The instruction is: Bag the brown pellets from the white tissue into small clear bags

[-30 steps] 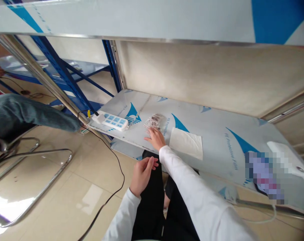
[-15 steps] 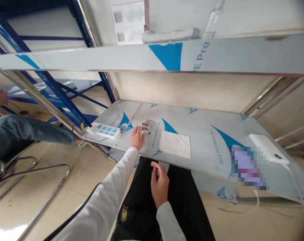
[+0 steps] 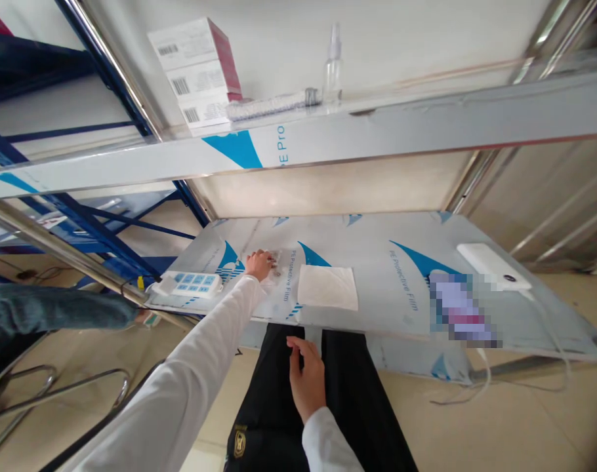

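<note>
My left hand (image 3: 259,264) is on the bench to the left of centre, its fingers bent over a small clear plastic bag (image 3: 275,274) with little dark pieces in it. The hand covers part of the bag, so the pieces' kind does not show. Just right of the bag lies a flat white cloth or tissue (image 3: 328,287). My right hand (image 3: 308,379) hangs over my lap in front of the bench edge, loosely curved, with the thumb apart from the fingers and nothing in it.
A white power strip (image 3: 193,284) lies at the bench's left. Toward the right are a white device (image 3: 493,265) with a cable and a blurred-out phone-like object (image 3: 460,311). The shelf above holds boxes (image 3: 195,75) and a spray bottle (image 3: 332,69). Another person's leg (image 3: 57,313) is at left.
My left hand has moved from beside the plastic bag onto it, fingers now over the dark pieces. My right hand stays over my lap. The view has shifted, showing more of the upper shelf.
</note>
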`<state>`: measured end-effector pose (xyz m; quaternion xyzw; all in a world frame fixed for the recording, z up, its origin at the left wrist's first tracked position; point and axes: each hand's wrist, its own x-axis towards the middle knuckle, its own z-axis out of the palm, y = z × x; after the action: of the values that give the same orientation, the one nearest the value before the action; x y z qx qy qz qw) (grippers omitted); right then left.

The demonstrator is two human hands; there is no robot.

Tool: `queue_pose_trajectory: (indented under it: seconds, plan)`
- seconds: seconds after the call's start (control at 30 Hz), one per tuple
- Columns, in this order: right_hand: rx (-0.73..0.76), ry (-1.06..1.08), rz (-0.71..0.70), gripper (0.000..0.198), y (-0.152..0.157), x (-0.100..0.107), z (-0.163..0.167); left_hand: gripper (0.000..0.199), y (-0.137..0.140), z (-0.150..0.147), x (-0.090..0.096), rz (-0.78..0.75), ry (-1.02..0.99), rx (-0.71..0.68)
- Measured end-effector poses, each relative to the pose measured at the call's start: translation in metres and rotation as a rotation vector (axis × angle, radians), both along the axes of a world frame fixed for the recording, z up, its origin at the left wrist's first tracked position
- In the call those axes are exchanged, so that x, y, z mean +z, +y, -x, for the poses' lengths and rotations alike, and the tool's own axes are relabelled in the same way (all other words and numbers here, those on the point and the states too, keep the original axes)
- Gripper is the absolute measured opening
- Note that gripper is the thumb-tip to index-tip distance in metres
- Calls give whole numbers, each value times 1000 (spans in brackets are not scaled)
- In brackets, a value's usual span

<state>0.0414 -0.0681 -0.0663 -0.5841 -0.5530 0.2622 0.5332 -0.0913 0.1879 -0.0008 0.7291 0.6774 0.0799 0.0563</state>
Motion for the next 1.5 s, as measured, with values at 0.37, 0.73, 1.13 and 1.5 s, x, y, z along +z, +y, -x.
queue_pose_trajectory:
  seconds: [0.37, 0.73, 1.13, 1.5]
  plan:
    - [34, 52, 0, 25, 3, -9, 3, 16, -8, 28, 30, -34, -363, 162]
    - [-118, 449, 78, 46, 79, 38, 2, 30, -65, -6, 33, -260, -1213, 403]
    - [-232, 191, -64, 39, 78, 46, -66, 32, -171, -114, -13, -171, -1508, 387]
    - [34, -235, -17, 24, 63, 55, -84, 31, -180, -115, 1, 355, -1873, 353]
